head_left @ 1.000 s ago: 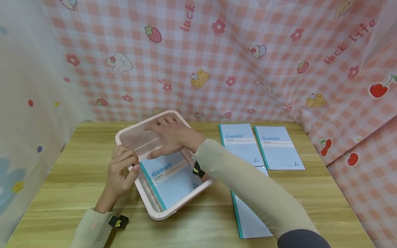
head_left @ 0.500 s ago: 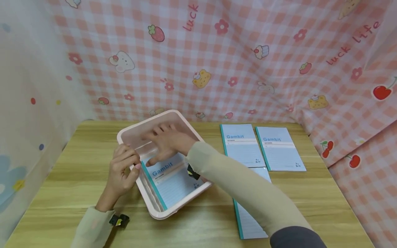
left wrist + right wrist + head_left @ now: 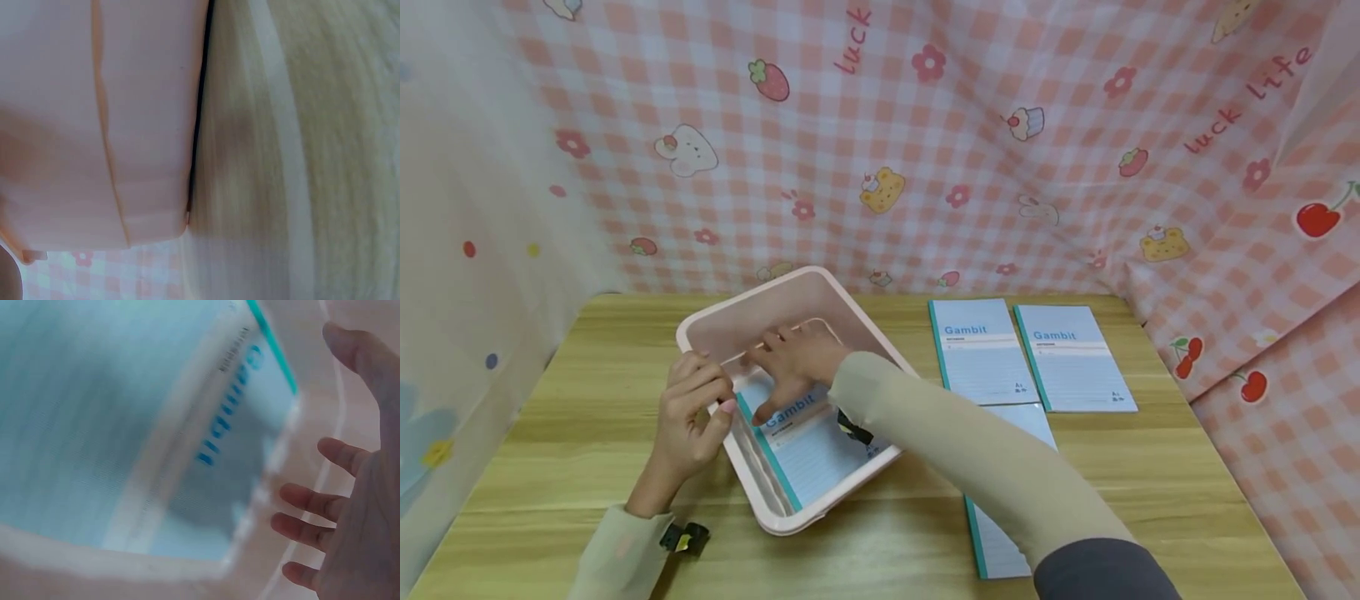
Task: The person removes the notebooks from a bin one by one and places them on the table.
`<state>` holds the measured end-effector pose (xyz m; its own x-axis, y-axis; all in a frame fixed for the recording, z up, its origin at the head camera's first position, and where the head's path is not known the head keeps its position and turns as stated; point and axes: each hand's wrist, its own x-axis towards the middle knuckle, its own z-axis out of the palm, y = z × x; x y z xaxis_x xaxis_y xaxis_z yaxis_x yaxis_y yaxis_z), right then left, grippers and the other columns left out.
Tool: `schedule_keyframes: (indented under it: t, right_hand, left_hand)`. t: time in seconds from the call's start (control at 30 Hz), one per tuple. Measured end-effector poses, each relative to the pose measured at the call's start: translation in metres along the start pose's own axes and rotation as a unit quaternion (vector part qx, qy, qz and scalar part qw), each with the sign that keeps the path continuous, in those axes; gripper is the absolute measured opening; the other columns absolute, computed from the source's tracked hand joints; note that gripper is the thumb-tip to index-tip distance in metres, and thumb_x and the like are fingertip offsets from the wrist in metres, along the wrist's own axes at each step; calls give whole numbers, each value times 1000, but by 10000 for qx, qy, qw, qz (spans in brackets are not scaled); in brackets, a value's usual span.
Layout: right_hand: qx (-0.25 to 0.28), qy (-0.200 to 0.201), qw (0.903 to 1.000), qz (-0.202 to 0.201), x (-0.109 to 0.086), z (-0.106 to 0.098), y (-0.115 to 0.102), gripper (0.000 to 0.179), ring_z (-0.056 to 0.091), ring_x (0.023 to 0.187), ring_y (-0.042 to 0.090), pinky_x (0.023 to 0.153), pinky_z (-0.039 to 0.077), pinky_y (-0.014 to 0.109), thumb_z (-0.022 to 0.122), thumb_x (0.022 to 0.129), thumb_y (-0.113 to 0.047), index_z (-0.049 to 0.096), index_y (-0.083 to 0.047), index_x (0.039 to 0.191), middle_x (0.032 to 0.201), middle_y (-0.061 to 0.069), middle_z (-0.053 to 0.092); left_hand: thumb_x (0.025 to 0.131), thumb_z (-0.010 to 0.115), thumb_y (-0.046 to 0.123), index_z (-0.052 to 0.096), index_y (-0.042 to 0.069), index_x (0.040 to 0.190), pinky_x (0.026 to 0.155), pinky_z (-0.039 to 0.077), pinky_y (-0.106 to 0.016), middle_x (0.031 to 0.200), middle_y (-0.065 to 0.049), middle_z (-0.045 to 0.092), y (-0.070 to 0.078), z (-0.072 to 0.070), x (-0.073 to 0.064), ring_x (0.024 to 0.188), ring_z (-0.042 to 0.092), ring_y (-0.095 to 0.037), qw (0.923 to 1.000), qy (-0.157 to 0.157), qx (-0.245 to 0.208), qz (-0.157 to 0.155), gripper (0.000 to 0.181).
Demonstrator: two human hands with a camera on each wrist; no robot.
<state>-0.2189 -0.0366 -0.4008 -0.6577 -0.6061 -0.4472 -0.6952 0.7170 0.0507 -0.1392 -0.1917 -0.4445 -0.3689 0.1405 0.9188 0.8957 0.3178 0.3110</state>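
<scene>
A pale pink plastic bin (image 3: 752, 500) stands at an angle on the table, and a blue-white Gambit notebook (image 3: 820, 467) with a teal spine lies flat inside it. With curled fingers my left hand (image 3: 692, 408) holds the bin's left rim; the left wrist view shows the bin's outer wall (image 3: 150, 125). My right hand (image 3: 797, 362) is inside the bin, fingers spread, over the notebook's top end. In the right wrist view, the right hand (image 3: 350, 506) holds nothing and the notebook (image 3: 156, 425) looks blurred. Whether its fingers touch the notebook cannot be told.
Two more notebooks, a left one (image 3: 981, 367) and a right one (image 3: 1078, 367), lie side by side at the back right of the wooden table (image 3: 1165, 483). Below them, notebook covers (image 3: 996, 542) show partly behind the right sleeve (image 3: 970, 442). A checked curtain (image 3: 820, 167) hangs behind.
My right hand has moved down and slightly nearer inside the bin, toward the notebook, its fingers still spread. The left hand keeps its hold on the rim. Bin and notebooks appear unmoved.
</scene>
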Motion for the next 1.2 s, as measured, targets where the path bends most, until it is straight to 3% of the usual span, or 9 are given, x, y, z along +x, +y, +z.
schedule_keyframes:
  t: [0.27,0.57,0.67,0.9,1.07,1.2]
  right_hand:
    - [33,-54,9996,-290,1,16,-3,96,24,153,19,122,30,40,62,78,-82,28,-38,156,164,-3,26]
    - [-211,33,9994,-278,-2,22,-5,98,23,154,22,126,24,44,66,72,-84,33,-38,152,160,-2,27]
    - [-123,-16,9996,-243,-1,22,-4,95,22,154,22,125,25,43,67,72,-84,35,-39,149,161,-3,27]
    - [-224,301,9988,-322,1,22,-2,89,35,140,19,119,32,39,63,75,-84,41,-31,143,151,-3,39]
    - [-130,379,9986,-335,8,20,-4,97,37,145,19,119,35,33,59,78,-84,36,-22,149,155,-1,40]
    - [-72,448,9985,-322,11,18,-4,96,40,141,17,112,42,33,59,77,-84,38,-25,150,153,0,42]
  left_hand:
    - [98,56,30,55,9,59,89,32,-35,66,-6,54,4,0,2,77,44,-25,9999,66,-62,98,44]
    - [98,56,30,55,10,60,87,31,-38,67,-5,54,2,0,1,77,44,-25,9999,20,-37,95,43]
    - [97,56,29,55,10,60,87,31,-39,66,-6,54,2,0,1,77,44,-26,9999,22,-31,105,42]
    - [95,56,26,56,9,60,87,31,-39,66,-6,54,3,0,3,77,44,-26,9999,23,-32,108,39]
    - [95,56,25,56,8,61,88,32,-40,67,-5,54,2,-1,2,78,45,-26,10000,-13,13,47,38]
    - [95,56,25,56,8,61,90,32,-40,67,-5,54,2,0,2,78,45,-26,10000,-31,24,28,39]
